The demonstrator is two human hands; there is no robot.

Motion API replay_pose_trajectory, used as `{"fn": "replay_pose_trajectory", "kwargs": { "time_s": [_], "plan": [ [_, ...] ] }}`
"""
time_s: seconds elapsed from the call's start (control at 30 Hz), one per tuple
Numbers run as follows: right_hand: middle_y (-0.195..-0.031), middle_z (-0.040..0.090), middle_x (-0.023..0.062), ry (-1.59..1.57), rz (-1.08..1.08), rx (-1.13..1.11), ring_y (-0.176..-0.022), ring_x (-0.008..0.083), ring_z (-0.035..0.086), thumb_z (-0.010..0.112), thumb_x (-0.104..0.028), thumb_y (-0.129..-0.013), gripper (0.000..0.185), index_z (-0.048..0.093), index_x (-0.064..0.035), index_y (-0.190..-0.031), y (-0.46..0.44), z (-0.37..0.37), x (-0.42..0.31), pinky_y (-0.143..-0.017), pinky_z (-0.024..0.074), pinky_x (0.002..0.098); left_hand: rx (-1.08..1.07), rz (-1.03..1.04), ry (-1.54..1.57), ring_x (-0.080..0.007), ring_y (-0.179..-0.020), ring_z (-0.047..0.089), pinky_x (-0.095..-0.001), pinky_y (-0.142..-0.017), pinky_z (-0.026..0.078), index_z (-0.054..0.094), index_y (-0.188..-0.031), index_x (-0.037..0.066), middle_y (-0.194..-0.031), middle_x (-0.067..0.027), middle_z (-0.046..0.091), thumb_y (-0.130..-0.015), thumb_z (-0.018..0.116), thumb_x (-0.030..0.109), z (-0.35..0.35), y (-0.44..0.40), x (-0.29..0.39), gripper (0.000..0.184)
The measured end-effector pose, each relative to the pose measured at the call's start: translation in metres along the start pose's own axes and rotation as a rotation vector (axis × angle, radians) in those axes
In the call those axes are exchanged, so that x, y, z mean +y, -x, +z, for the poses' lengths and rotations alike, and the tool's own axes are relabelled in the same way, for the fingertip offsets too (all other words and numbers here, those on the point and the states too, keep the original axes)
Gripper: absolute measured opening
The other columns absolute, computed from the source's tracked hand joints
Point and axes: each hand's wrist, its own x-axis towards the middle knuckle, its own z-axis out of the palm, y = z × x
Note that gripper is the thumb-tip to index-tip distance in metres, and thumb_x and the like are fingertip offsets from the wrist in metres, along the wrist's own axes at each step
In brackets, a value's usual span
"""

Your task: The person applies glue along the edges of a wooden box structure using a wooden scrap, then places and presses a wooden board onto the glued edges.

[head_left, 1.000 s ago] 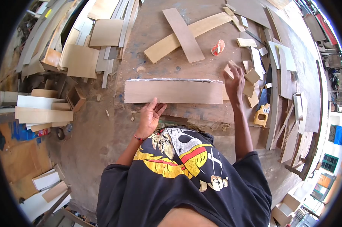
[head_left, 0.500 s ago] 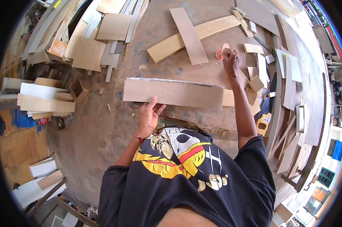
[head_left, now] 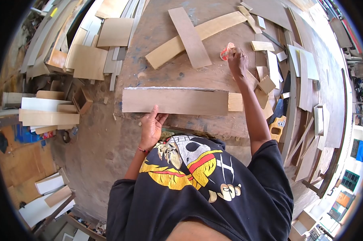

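Observation:
My left hand [head_left: 151, 126] grips the near edge of a long brown board [head_left: 175, 101], its thumb on top. A whitish strip runs along the board's far edge. A paler wood block [head_left: 235, 102] shows at its right end. My right hand [head_left: 238, 62] is closed at a small red and white container [head_left: 226, 52]; what its fingers hold is too small to make out. Beyond the long board, a brown board [head_left: 189, 37] lies crossed over a yellowish one [head_left: 165, 52].
Wood offcuts [head_left: 266, 85] lie to the right, near a saw with a yellow handle [head_left: 277, 127]. Stacked panels [head_left: 115, 32] stand at the upper left. More white and tan boards [head_left: 49, 118] lie at the left.
My right hand has moved away from the offcuts beside the long board, up to the red and white container. My left hand stays on the board, and the view has shifted slightly.

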Motion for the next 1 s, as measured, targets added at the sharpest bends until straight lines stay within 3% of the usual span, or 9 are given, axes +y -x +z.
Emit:
{"fn": "replay_pose_trajectory", "kwargs": {
  "time_s": [0.07, 0.1, 0.17, 0.27, 0.4, 0.47, 0.6, 0.87, 1.0],
  "plan": [
    [-0.094, 0.06, 0.0191, -0.031, 0.11, -0.149, -0.084, 0.0373, 0.059, 0.063, -0.028, -0.082, 0.034, 0.06, -0.0024, -0.105, -0.003, -0.004, -0.001, -0.072, 0.0462, 0.0453, -0.011, -0.017, -0.007, -0.0164, -0.087, 0.063, -0.0318, -0.08, 0.055, 0.058, -0.096, 0.004, -0.092, -0.0055, 0.063, -0.089, 0.061, 0.016, 0.003, 0.001, 0.0, 0.014],
    [-0.094, 0.06, 0.0191, -0.034, 0.109, -0.152, -0.084, 0.0373, 0.059, 0.063, -0.028, -0.082, 0.034, 0.06, -0.0024, -0.105, -0.002, -0.005, -0.003, -0.072, 0.0462, 0.0453, -0.024, -0.029, -0.005, -0.017, -0.088, 0.063, -0.0321, -0.08, 0.055, 0.058, -0.097, 0.004, -0.094, -0.0058, 0.063, -0.088, 0.061, 0.016, 0.004, 0.0, -0.002, 0.015],
    [-0.108, 0.057, 0.0193, 0.077, 0.084, 0.024, -0.102, 0.0359, 0.055, 0.069, -0.043, -0.075, 0.064, 0.051, -0.0009, -0.12, 0.007, -0.015, -0.009, -0.084, 0.0444, 0.043, -0.032, -0.037, -0.001, -0.0176, -0.088, 0.063, -0.0324, -0.08, 0.055, 0.057, -0.098, 0.004, -0.095, -0.0062, 0.063, -0.088, 0.062, 0.016, 0.006, 0.0, -0.004, 0.016],
    [-0.121, 0.051, 0.019, -0.004, 0.151, -0.056, -0.115, 0.0353, 0.047, 0.076, -0.048, -0.065, 0.09, 0.038, -0.0002, -0.132, 0.019, -0.049, -0.023, -0.095, 0.0395, 0.0412, 0.018, -0.029, 0.015, -0.0182, -0.089, 0.063, -0.033, -0.081, 0.056, 0.056, -0.1, 0.004, -0.097, -0.0064, 0.062, -0.088, 0.062, 0.016, 0.002, 0.001, 0.0, 0.018],
    [-0.136, 0.039, 0.0215, -0.373, -0.091, -0.723, -0.127, 0.0364, 0.036, 0.088, -0.03, -0.051, 0.116, 0.021, -0.0017, -0.142, 0.056, -0.122, -0.043, -0.105, 0.0323, 0.0434, 0.02, -0.026, -0.01, -0.0182, -0.089, 0.063, -0.0332, -0.082, 0.056, 0.057, -0.101, 0.004, -0.098, -0.0065, 0.062, -0.087, 0.063, 0.016, -0.001, 0.003, 0.002, 0.019],
    [-0.14, 0.035, 0.0204, -0.304, -0.239, -0.823, -0.132, 0.0331, 0.03, 0.089, -0.024, -0.047, 0.123, 0.015, -0.0031, -0.144, 0.082, -0.131, -0.054, -0.108, 0.0288, 0.0443, 0.022, -0.042, -0.02, -0.018, -0.089, 0.063, -0.0331, -0.082, 0.056, 0.057, -0.102, 0.004, -0.098, -0.0063, 0.062, -0.087, 0.063, 0.016, -0.002, 0.004, 0.006, 0.02],
    [-0.139, 0.037, 0.0151, -0.367, -0.208, -0.914, -0.132, 0.033, 0.03, 0.088, -0.018, -0.046, 0.127, 0.01, -0.0078, -0.146, 0.1, -0.129, -0.05, -0.11, 0.0269, 0.0433, 0.011, -0.042, -0.042, -0.0172, -0.09, 0.063, -0.0329, -0.082, 0.056, 0.057, -0.103, 0.004, -0.099, -0.006, 0.062, -0.087, 0.063, 0.016, -0.005, 0.003, 0.008, 0.021],
    [-0.131, 0.045, 0.0167, -0.422, -0.197, -0.876, -0.126, 0.0345, 0.04, 0.087, -0.019, -0.05, 0.124, 0.008, -0.0062, -0.146, 0.105, -0.127, -0.05, -0.107, 0.0312, 0.0423, 0.01, -0.041, -0.046, -0.0169, -0.092, 0.063, -0.0338, -0.083, 0.056, 0.058, -0.1, 0.003, -0.099, -0.0066, 0.063, -0.088, 0.062, 0.016, -0.007, 0.006, 0.016, 0.019],
    [-0.133, 0.04, 0.0239, -0.385, -0.197, -0.928, -0.127, 0.0356, 0.037, 0.086, -0.022, -0.051, 0.123, 0.009, 0.0003, -0.143, 0.103, -0.131, -0.059, -0.107, 0.0304, 0.0381, 0.006, -0.04, -0.033, -0.0172, -0.092, 0.063, -0.0341, -0.083, 0.056, 0.059, -0.099, 0.003, -0.099, -0.0068, 0.063, -0.088, 0.062, 0.015, -0.012, 0.009, 0.02, 0.017]
  ]
}}
